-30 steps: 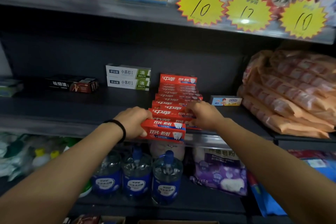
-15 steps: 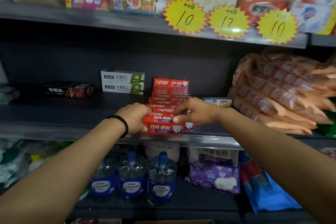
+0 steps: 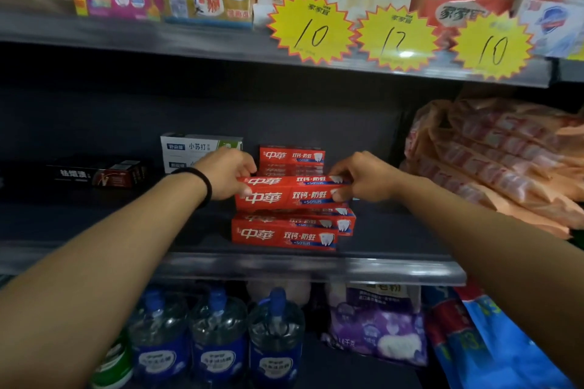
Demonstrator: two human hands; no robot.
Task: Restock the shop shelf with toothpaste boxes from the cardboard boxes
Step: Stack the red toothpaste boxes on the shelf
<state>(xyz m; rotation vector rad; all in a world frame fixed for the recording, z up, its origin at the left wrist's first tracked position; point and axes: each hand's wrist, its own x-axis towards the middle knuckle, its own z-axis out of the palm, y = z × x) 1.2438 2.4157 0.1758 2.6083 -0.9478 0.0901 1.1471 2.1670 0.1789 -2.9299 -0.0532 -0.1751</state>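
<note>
Head view: red toothpaste box [image 3: 292, 196], white lettering, tooth graphic; left hand [image 3: 228, 174] and right hand [image 3: 363, 177] fingers pinching its ends, above shelf [image 3: 395, 232] stack

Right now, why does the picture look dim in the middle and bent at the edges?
Head view: the middle shelf sits in shadow under the upper shelf; glare spots the middle price tag; the wide-angle lens bows the shelf edges; top-row packages look blurred, while the red toothpaste box, held by both hands, reads sharply.
</note>
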